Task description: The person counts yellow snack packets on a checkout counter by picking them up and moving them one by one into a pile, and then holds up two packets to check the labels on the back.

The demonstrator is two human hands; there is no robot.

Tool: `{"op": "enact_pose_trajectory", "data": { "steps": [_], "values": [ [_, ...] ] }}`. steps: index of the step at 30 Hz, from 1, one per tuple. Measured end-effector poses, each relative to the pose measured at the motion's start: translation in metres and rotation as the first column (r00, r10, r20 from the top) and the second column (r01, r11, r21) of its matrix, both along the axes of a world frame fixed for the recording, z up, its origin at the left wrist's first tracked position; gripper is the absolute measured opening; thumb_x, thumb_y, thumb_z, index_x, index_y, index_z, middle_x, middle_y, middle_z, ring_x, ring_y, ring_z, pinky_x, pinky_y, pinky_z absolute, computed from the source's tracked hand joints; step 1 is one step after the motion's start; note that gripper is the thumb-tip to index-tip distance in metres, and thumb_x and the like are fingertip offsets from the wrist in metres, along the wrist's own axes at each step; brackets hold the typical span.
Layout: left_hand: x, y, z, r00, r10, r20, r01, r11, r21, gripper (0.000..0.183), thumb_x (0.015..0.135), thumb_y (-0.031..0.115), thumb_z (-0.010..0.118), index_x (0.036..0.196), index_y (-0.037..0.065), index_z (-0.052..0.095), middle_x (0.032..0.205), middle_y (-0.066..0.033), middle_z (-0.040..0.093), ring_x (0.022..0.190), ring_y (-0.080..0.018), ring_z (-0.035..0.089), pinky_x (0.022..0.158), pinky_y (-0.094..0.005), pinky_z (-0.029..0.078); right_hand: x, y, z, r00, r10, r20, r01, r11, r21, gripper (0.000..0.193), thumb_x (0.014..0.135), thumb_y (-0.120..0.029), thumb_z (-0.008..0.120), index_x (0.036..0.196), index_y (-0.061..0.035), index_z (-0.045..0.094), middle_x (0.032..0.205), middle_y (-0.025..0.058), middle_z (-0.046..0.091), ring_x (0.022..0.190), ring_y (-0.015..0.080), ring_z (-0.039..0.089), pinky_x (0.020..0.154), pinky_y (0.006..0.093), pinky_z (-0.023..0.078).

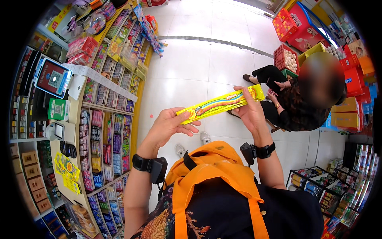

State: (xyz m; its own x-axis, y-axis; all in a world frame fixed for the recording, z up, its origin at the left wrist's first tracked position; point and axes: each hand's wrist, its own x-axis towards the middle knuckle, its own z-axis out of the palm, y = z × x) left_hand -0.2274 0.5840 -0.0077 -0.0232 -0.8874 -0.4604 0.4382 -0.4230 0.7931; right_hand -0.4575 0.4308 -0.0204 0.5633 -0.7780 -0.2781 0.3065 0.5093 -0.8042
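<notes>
A long, flat yellow candy packet (223,102) with a rainbow-striped picture stretches between my two hands in front of me, its right end tilted a little upward. My left hand (174,124) pinches the left end between thumb and fingers. At the other end, my right hand (250,106) holds the packet with the thumb across its front. Dark devices are strapped to both my wrists. Below the packet hangs the orange apron (215,159) I wear, and my shoes (205,137) show on the tiled floor.
To my left stands a candy rack (107,135) beside a counter (75,139) with a payment screen (53,78) and several yellow packets (67,171). At right a seated person (302,99) holds a phone, near a red crate of eggs (285,59). Wire baskets (318,185) stand lower right.
</notes>
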Motion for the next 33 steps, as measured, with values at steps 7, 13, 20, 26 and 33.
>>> {"op": "enact_pose_trajectory", "data": {
  "steps": [7, 13, 20, 26, 33],
  "values": [
    [0.011, 0.015, 0.003, 0.958, 0.202, 0.205, -0.201, 0.979, -0.026, 0.031, 0.093, 0.019, 0.062, 0.107, -0.009, 0.062, 0.090, -0.0205, 0.070, 0.072, -0.0208, 0.072, 0.060, -0.0247, 0.059, -0.004, -0.007, -0.006, 0.974, 0.039, -0.222, -0.053, 0.997, -0.060, 0.031, 0.095, -0.027, 0.061, 0.108, 0.0016, 0.060, 0.093, 0.0090, 0.067, 0.072, 0.0121, 0.063, 0.056, 0.0236, 0.050],
    [0.022, 0.065, -0.001, 0.819, 0.489, 0.299, -0.483, 0.870, -0.099, 0.030, 0.091, 0.019, 0.066, 0.104, -0.008, 0.062, 0.086, -0.0162, 0.069, 0.065, -0.0181, 0.069, 0.057, -0.0252, 0.057, 0.032, -0.007, -0.012, 0.864, 0.400, -0.306, -0.441, 0.894, -0.076, 0.035, 0.094, -0.027, 0.063, 0.109, 0.0034, 0.059, 0.088, 0.0100, 0.067, 0.068, 0.0133, 0.065, 0.053, 0.0225, 0.050],
    [0.014, 0.147, -0.023, 0.599, 0.761, -0.248, -0.800, 0.584, -0.140, 0.041, 0.091, 0.020, 0.067, 0.127, 0.003, 0.056, 0.106, -0.0040, 0.062, 0.093, -0.0105, 0.057, 0.075, -0.0282, 0.047, 0.124, 0.058, -0.015, 0.714, 0.672, -0.194, -0.680, 0.733, 0.035, 0.034, 0.095, -0.020, 0.061, 0.117, 0.0052, 0.053, 0.099, 0.0165, 0.066, 0.076, 0.0191, 0.069, 0.067, 0.0284, 0.060],
    [0.017, 0.209, -0.026, 0.424, 0.831, -0.360, -0.901, 0.347, -0.260, 0.040, 0.095, 0.021, 0.061, 0.130, 0.007, 0.051, 0.120, -0.0106, 0.059, 0.113, -0.0211, 0.057, 0.094, -0.0372, 0.048, 0.183, 0.146, -0.010, 0.425, 0.896, -0.128, -0.897, 0.435, 0.072, 0.040, 0.095, -0.017, 0.060, 0.128, 0.0005, 0.046, 0.111, 0.0188, 0.063, 0.087, 0.0251, 0.070, 0.075, 0.0324, 0.060],
    [0.031, 0.333, -0.027, 0.151, 0.827, -0.542, -0.980, 0.053, -0.192, 0.017, 0.098, 0.022, 0.054, 0.104, 0.005, 0.055, 0.108, -0.0121, 0.061, 0.123, -0.0306, 0.052, 0.105, -0.0485, 0.043, 0.250, 0.267, 0.004, 0.029, 0.959, -0.280, -0.998, 0.014, -0.055, 0.035, 0.097, -0.019, 0.057, 0.126, -0.0007, 0.049, 0.106, 0.0161, 0.065, 0.082, 0.0212, 0.069, 0.068, 0.0310, 0.058]
  ]
}}
